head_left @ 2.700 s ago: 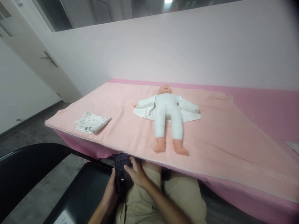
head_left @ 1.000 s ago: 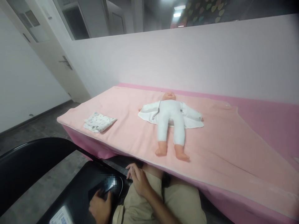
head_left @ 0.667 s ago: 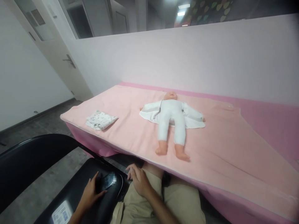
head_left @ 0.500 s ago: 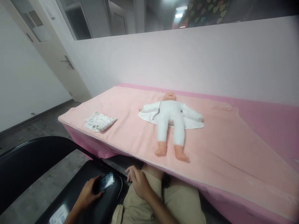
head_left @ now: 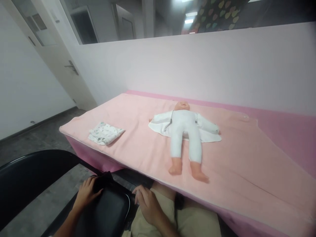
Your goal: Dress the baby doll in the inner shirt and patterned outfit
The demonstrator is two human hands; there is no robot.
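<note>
My left hand is over the black chair seat, its fingers curled round a dark shape at the seat's far edge. Black on black, that shape is too indistinct to name. Resting on my thigh, my right hand has loosely bent fingers, slightly apart, with nothing visible in them. A baby doll lies on its back on the pink-covered table, apart from both hands. It wears white leggings and an opened white top, its arms in the sleeves. A folded patterned cloth lies to its left.
The black chair back curves up at the lower left. A white wall with a window above stands behind the table. At the far left is a door. My knees are under the table's near edge.
My left hand has moved left and away from me over the seat. The phone's lit screen, visible in it before, no longer shows. My right hand stays on my thigh. The view has shifted slightly.
</note>
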